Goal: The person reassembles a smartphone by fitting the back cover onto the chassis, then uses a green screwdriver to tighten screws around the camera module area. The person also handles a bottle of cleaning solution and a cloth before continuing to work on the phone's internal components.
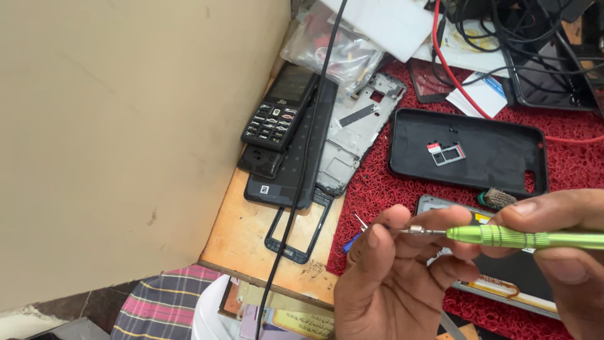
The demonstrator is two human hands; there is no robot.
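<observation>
The right hand (566, 252) came in from the lower right edge and was clamped on a green screwdriver (522, 238), thumb on top and fingers under its ribbed metal handle. The tool lay nearly level, its thin steel tip pointing left. The left hand (390, 283) rose from the bottom edge with its fingers curled; the thumb and forefinger were pinched together right at the screwdriver's tip (412, 231), so the two hands met at that point. Whether a small part sat between those fingertips could not be told.

Both hands hovered above an opened phone (503, 277) lying on a red mat (371, 182), mostly hidden under them, with an orange ribbon strip showing near its lower edge. Just beyond the hands, further up the mat, lay a black back cover (478, 157), inner side up, with a small card tray (447, 153) resting in it. A little brush (497, 198) lay at the cover's lower edge, close to the right thumb.

To the left, well apart from the hands, a black keypad phone (280, 110) sat on a stack of dark phone panels (296, 164) and a grey metal frame (358, 126) on the wooden table (245, 233). A black cable (302, 170) ran across them from top to bottom. A red wire (453, 75) and tangled black leads (503, 31) lay at the far edge.
</observation>
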